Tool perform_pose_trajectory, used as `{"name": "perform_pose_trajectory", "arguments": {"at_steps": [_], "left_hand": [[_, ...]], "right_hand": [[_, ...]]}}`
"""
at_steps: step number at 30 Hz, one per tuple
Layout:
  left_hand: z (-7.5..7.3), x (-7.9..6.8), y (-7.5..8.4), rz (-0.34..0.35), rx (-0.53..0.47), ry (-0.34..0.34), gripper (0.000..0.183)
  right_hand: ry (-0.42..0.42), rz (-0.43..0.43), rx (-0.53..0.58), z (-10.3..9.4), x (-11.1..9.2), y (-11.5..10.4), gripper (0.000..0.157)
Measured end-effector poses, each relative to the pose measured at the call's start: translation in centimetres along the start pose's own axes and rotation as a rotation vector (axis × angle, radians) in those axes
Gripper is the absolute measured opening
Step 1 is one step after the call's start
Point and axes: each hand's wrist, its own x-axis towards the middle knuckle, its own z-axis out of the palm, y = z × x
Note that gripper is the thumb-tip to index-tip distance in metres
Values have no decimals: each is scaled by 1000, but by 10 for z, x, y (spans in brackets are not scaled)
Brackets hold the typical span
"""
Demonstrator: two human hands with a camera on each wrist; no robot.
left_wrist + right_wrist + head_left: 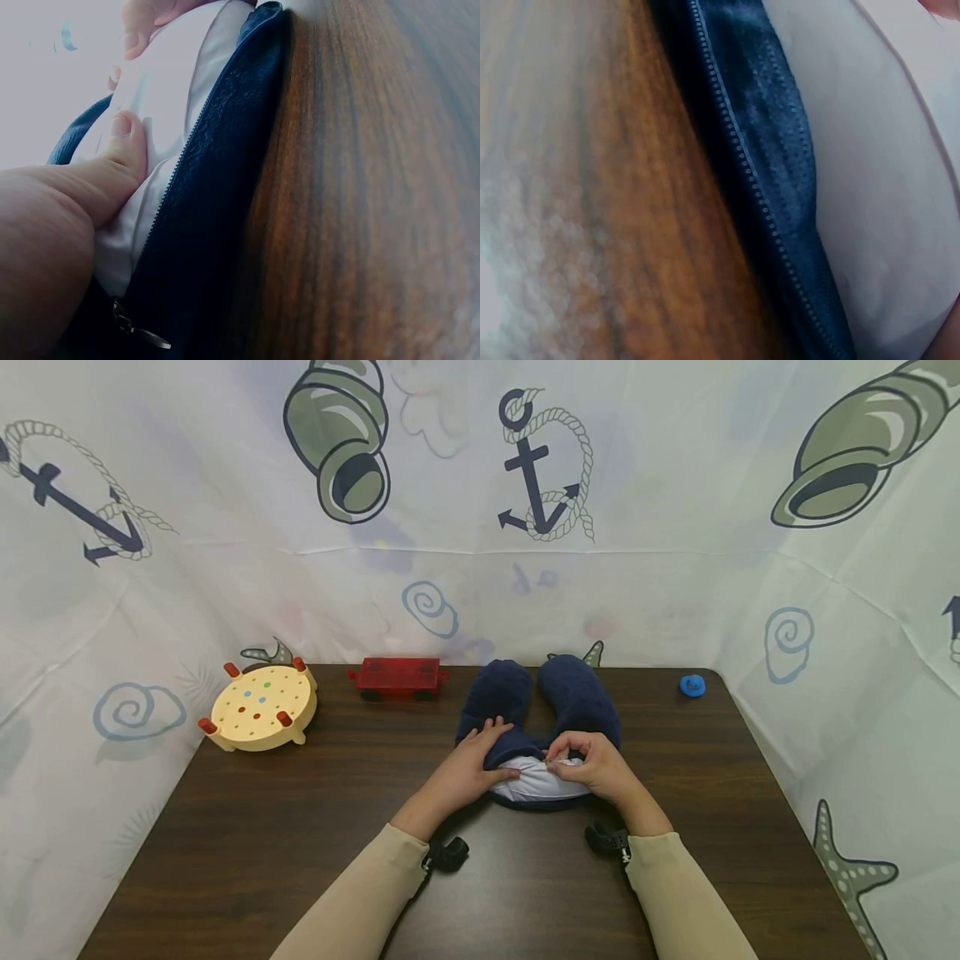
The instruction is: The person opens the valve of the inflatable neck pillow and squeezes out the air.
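Observation:
A navy U-shaped neck pillow [581,702] lies on the table with its curved end toward me. Its zipper [184,154] is undone, baring a white inner cushion [536,783]. The metal zipper pull [146,336] hangs at the left end of the opening. My left hand [467,768] rests on the pillow's left side, fingers spread over the navy cover and thumb pressing the white inner. My right hand [603,768] pinches at the far edge of the opening with thumb and forefinger; the exact bit between the fingertips is too small to make out.
A round yellow toy [264,706] with red-tipped pegs stands at the table's back left. Beside it is a red toy wagon [399,677]. A small blue object [692,686] sits at the back right corner. Printed cloth [637,602] hangs behind the table.

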Motion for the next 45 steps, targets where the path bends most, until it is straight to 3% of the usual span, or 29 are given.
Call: {"name": "perform_pose_trajectory", "arguments": {"at_steps": [23,45], "left_hand": [[1,-4,-1,-96,-7,-12,77],[2,0,-6,-86,28,-21,74]], "right_hand": [[-2,0,27,2,1,-2,13],[4,-29,-8,0,0,-1,13]]}}
